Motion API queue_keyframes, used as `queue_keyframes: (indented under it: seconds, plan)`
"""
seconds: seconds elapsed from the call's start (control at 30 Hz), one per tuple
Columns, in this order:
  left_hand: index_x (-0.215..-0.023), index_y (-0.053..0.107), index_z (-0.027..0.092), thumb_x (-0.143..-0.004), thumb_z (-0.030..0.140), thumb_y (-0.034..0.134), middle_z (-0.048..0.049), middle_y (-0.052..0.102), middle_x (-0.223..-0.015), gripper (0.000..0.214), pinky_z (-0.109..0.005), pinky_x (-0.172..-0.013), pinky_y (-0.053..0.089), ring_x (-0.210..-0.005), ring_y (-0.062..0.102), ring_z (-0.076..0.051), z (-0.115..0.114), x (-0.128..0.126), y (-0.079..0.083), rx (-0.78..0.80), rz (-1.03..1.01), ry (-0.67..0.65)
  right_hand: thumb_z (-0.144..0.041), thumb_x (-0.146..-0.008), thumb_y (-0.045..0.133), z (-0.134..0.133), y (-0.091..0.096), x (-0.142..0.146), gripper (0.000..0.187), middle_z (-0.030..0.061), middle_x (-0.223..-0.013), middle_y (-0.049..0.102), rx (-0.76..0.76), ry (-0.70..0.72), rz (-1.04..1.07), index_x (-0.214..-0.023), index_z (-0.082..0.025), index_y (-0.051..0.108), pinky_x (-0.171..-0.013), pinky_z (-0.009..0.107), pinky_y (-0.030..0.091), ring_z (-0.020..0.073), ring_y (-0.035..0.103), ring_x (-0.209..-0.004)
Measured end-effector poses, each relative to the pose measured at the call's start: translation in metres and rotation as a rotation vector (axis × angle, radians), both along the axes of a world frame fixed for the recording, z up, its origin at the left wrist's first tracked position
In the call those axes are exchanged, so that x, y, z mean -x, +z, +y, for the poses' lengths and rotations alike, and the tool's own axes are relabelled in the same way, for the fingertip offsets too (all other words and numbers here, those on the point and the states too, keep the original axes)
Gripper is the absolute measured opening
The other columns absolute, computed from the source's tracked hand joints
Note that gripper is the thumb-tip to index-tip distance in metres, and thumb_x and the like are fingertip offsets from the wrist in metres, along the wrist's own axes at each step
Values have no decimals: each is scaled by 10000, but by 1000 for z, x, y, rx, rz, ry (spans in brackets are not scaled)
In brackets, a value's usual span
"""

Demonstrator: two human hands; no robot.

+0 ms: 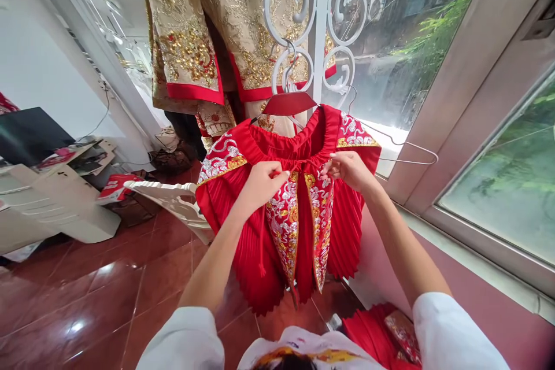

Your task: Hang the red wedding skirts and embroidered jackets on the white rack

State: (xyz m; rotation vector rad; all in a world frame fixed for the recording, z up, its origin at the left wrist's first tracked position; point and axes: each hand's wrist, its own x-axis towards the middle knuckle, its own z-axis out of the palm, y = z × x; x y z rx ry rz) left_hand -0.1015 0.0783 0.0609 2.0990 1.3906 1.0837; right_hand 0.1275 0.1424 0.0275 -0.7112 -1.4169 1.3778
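Note:
A red pleated skirt (249, 231) with silver and gold embroidered panels hangs in front of me from a hanger (289, 103) with a red top. Its gathered waistband faces up. At the front of the waistband, my left hand (267, 180) pinches a thin red drawstring. My right hand (346, 170) is closed on the drawstring's other side, its fingertips partly hidden. Between the hands the cord (307, 163) crosses over the waistband. One loose cord end with a small tassel (262, 269) dangles below my left hand.
Behind hang beige garments (191, 40) with gold beading and red hems. A white scrollwork rack (321, 23) holds the hangers, including a bare wire hanger (411, 153). White chair (173, 199) at left; red fabric (373, 329) lies low at right, below the window.

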Motion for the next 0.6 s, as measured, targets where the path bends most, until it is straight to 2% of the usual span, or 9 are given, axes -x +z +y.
queue_keyframes:
  seconds: [0.1, 0.17, 0.23, 0.3, 0.37, 0.47, 0.6]
  plan:
    - [-751, 555, 180, -797, 381, 532, -10, 567, -634, 207, -256, -553, 365, -557, 521, -144, 12, -19, -7, -43, 217, 206, -432, -692, 660, 1, 8, 11, 320, 6, -514, 575, -66, -145, -224, -625, -170, 489, -389, 196, 340, 108, 539, -415]
    - [-832, 595, 170, -815, 398, 522, -61, 605, -691, 240, -289, -588, 390, -625, 574, -198, 16, -28, -12, -59, 400, 346, -415, -709, 650, 0, 15, 16, 284, -13, -506, 544, -194, -205, -447, -669, -161, 530, -418, 208, 324, 92, 491, -415]
    - [-821, 627, 156, -842, 350, 499, -99, 623, -726, 233, -315, -634, 414, -689, 604, -234, 17, -32, -14, -81, 527, 411, -379, -736, 629, -1, 20, 19, 255, -5, -520, 536, -361, -269, -686, -645, -148, 568, -462, 225, 304, 84, 447, -451]
    - [-779, 650, 151, -859, 288, 476, -114, 638, -783, 236, -313, -665, 430, -730, 614, -230, 16, -33, -14, -101, 563, 381, -355, -768, 598, -1, 24, 19, 271, 9, -537, 533, -484, -315, -860, -597, -146, 583, -493, 245, 279, 89, 421, -488]
    - [-756, 673, 156, -861, 265, 470, -111, 650, -848, 253, -293, -667, 434, -753, 613, -210, 12, -32, -11, -132, 541, 330, -345, -804, 555, -1, 26, 18, 285, 21, -567, 541, -525, -316, -931, -599, -150, 593, -516, 258, 272, 101, 422, -516]
    - [-708, 696, 171, -833, 275, 498, -91, 666, -790, 257, -276, -604, 414, -683, 596, -187, 9, -28, -3, -135, 463, 300, -314, -828, 510, -3, 28, 17, 260, 39, -646, 573, -542, -286, -918, -638, -156, 591, -555, 263, 291, 118, 453, -573]
    - [-636, 684, 157, -757, 281, 557, -56, 647, -612, 215, -263, -538, 392, -541, 557, -157, 18, -23, 5, 69, 163, 132, -305, -835, 473, -3, 26, 20, 247, 14, -615, 533, -470, -217, -778, -666, -152, 569, -557, 258, 292, 109, 427, -557]
